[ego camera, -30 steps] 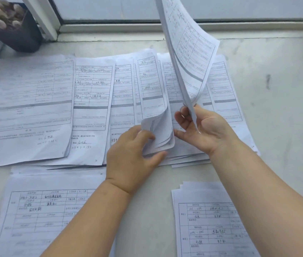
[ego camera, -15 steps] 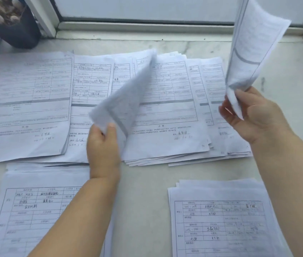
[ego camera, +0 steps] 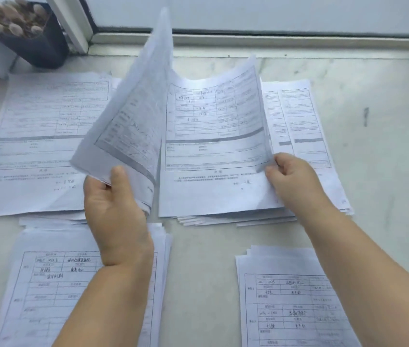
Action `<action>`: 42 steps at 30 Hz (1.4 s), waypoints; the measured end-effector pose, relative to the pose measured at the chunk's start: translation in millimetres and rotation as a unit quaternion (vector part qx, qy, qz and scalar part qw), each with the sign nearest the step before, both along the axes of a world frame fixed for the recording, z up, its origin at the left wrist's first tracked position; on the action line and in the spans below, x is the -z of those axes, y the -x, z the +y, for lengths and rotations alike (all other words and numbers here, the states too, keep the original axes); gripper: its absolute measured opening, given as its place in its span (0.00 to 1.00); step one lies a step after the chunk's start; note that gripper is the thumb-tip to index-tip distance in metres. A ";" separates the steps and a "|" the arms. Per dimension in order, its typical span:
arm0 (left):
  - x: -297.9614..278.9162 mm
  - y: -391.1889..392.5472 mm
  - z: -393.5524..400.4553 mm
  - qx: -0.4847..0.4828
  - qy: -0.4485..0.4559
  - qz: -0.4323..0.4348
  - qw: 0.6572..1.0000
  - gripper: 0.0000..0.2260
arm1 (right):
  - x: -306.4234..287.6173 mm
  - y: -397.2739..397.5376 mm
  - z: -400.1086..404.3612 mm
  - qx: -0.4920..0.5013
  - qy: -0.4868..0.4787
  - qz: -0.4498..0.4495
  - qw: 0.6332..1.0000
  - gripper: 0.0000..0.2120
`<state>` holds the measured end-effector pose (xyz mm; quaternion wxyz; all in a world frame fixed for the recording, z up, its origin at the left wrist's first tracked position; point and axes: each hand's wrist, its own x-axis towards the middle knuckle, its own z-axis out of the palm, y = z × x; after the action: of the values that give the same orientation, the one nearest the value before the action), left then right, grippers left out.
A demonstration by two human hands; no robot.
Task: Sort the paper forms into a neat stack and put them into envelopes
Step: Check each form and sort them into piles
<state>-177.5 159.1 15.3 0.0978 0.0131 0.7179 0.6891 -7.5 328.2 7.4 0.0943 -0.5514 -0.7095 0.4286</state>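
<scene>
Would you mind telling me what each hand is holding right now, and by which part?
The left hand grips a raised bundle of forms by its bottom edge; the right hand pinches the top form by its right edge.

The left hand [ego camera: 115,211] grips a raised sheaf of forms [ego camera: 133,116]; the right hand [ego camera: 293,179] pinches the top form [ego camera: 213,151] on the far pile on the table [ego camera: 386,146].

Two bare forearms reach up from below the dark pen pot [ego camera: 35,38] — no sleeves, cuffs, watch, rings or bracelets show on either. The left hand [ego camera: 115,209], nearer the pot, is broad, with short fingers and a short, plain, unpainted thumbnail. The right hand [ego camera: 296,181], farther from the pot, is likewise unadorned — knuckles rounded, nails hidden.
</scene>
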 end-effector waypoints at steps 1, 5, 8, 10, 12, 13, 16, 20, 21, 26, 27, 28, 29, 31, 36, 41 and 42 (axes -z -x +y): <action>-2.0 -4.6 2.6 0.020 0.004 0.015 1.000 0.10 | 2.5 5.5 -1.9 -0.002 -0.003 -0.009 1.000 0.08; 11.0 -19.6 12.1 0.193 0.039 0.031 0.980 0.07 | 0.9 22.6 -5.4 -0.019 0.000 -0.042 0.999 0.08; 30.0 -22.0 11.7 0.316 0.124 0.043 0.940 0.13 | -10.6 22.5 -9.8 -0.010 -0.121 -0.095 0.988 0.17; 31.2 -20.2 13.8 0.338 0.139 0.049 0.929 0.13 | -18.8 26.5 -11.4 -0.011 -0.097 -0.045 0.994 0.09; 32.3 -17.1 15.1 0.340 0.130 0.042 0.931 0.08 | -24.5 36.5 -12.5 0.001 0.134 0.034 0.990 0.13; 33.3 -15.7 15.3 0.341 0.122 0.034 0.932 0.06 | -26.1 40.5 -14.5 0.006 0.242 0.058 0.969 0.16; 34.0 -11.7 14.9 0.358 0.120 0.029 0.926 0.05 | -19.7 49.2 -18.3 -0.020 0.317 0.070 0.946 0.20; 32.6 -8.8 13.8 0.401 0.139 0.077 0.902 0.07 | -12.6 54.4 -20.7 0.000 0.315 0.076 0.946 0.23; 32.9 -7.6 13.5 0.411 0.147 0.093 0.895 0.06 | -12.6 55.2 -20.2 0.007 0.325 0.081 0.942 0.25; 35.9 -4.4 11.2 0.419 0.152 0.119 0.887 0.09 | -11.9 53.6 -19.6 0.016 0.335 0.102 0.937 0.20; 36.8 -4.9 11.5 0.415 0.156 0.122 0.888 0.08 | -10.5 52.9 -19.7 0.019 0.334 0.103 0.937 0.19; 36.3 -5.6 11.9 0.413 0.160 0.126 0.888 0.09 | -9.6 52.5 -20.4 0.022 0.333 0.104 0.937 0.19; 36.0 -6.4 12.7 0.413 0.165 0.133 0.886 0.10 | -9.0 51.8 -20.8 0.026 0.334 0.106 0.936 0.18; 35.9 -7.2 13.9 0.422 0.183 0.160 0.873 0.14 | -9.2 48.9 -19.8 0.028 0.343 0.116 0.932 0.15; 34.3 -6.9 13.8 0.406 0.188 0.156 0.880 0.16 | -19.6 31.0 -8.3 -0.031 0.358 0.107 0.927 0.07; 35.3 -4.4 13.3 0.435 0.198 0.164 0.863 0.15 | -14.9 40.4 -11.6 -0.056 0.238 0.070 0.967 0.18; 35.8 -3.7 13.7 0.436 0.202 0.167 0.861 0.14 | -13.3 44.1 -13.5 -0.061 0.212 0.065 0.973 0.19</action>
<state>-173.8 172.7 -20.5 0.2671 0.4193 0.7680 0.4037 -51.5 314.7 20.8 -0.0053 -0.4849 -0.6271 0.6096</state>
